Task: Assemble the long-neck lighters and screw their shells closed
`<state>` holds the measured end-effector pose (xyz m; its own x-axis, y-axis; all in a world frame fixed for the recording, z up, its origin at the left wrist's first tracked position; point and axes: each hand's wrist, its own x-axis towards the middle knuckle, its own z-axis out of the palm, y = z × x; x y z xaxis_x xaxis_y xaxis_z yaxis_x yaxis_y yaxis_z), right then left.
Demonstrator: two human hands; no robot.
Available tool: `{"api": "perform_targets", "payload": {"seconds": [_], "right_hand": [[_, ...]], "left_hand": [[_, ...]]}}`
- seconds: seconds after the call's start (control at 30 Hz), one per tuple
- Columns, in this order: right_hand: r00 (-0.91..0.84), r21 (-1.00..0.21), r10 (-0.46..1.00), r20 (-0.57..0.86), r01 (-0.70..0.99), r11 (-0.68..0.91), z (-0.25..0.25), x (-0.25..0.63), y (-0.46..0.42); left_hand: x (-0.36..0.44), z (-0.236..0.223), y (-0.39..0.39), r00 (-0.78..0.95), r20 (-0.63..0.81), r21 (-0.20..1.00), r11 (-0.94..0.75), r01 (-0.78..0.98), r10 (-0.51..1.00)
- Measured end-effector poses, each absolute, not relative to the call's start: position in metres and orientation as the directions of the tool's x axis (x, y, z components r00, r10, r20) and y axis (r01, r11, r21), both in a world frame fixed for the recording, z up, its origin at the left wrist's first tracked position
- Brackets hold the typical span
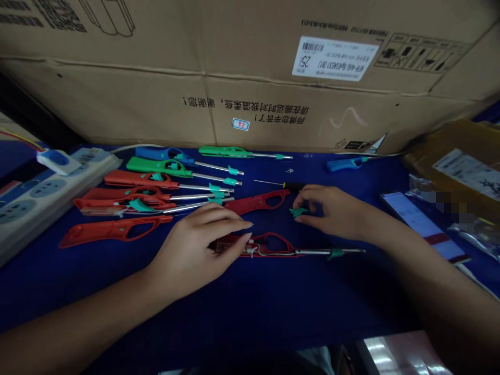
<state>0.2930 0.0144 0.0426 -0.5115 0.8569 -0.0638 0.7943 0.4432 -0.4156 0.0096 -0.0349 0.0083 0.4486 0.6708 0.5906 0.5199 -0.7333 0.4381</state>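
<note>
On the table before us, a lighter lies under our left hand, a small part in our right hand. Behind the lighter rests a shell half, then a screwdriver. To our left lie more lighters, beyond them a power strip; to our right, a phone. Cardboard stands across the back.

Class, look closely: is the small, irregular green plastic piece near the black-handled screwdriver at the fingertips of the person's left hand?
No, the small, irregular green plastic piece is at the fingertips of the person's right hand.
</note>
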Motion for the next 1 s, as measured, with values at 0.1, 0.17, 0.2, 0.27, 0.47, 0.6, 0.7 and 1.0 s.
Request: {"api": "perform_targets", "payload": {"seconds": [0.1, 0.17, 0.2, 0.27, 0.47, 0.6, 0.7, 1.0], "right_hand": [[-0.504, -0.550, 0.863, -0.044, 0.733, 0.400, 0.047, 0.282, 0.007], [-0.512, -0.729, 0.856, -0.068, 0.611, 0.308, 0.050, 0.274, -0.001], [-0.528, -0.820, 0.842, -0.105, 0.525, 0.227, 0.051, 0.269, -0.004], [-0.577, -0.936, 0.793, -0.195, 0.351, 0.026, 0.050, 0.261, -0.011], [-0.612, -0.936, 0.721, -0.325, 0.103, -0.336, 0.040, 0.249, -0.021], [-0.586, -0.934, 0.735, -0.341, 0.124, -0.335, 0.036, 0.250, -0.019], [-0.580, -0.948, 0.750, -0.318, 0.177, -0.266, 0.037, 0.248, -0.020], [-0.470, -0.888, 0.882, -0.028, 0.417, 0.195, 0.039, 0.242, -0.031]], "left_hand": [[0.010, 0.006, -0.031, 0.432, 0.584, 0.457, -0.718, 0.525, 0.687], [0.011, 0.006, -0.032, 0.432, 0.581, 0.462, -0.717, 0.521, 0.689], [0.011, 0.005, -0.032, 0.428, 0.579, 0.469, -0.713, 0.521, 0.694], [0.012, 0.005, -0.034, 0.408, 0.566, 0.496, -0.692, 0.525, 0.716], [0.015, 0.008, -0.040, 0.444, 0.578, 0.521, -0.728, 0.446, 0.685], [0.017, 0.010, -0.041, 0.471, 0.599, 0.513, -0.762, 0.395, 0.648], [0.018, 0.011, -0.041, 0.459, 0.602, 0.517, -0.757, 0.400, 0.653], [0.018, 0.011, -0.042, 0.432, 0.603, 0.564, -0.741, 0.364, 0.671]]}}
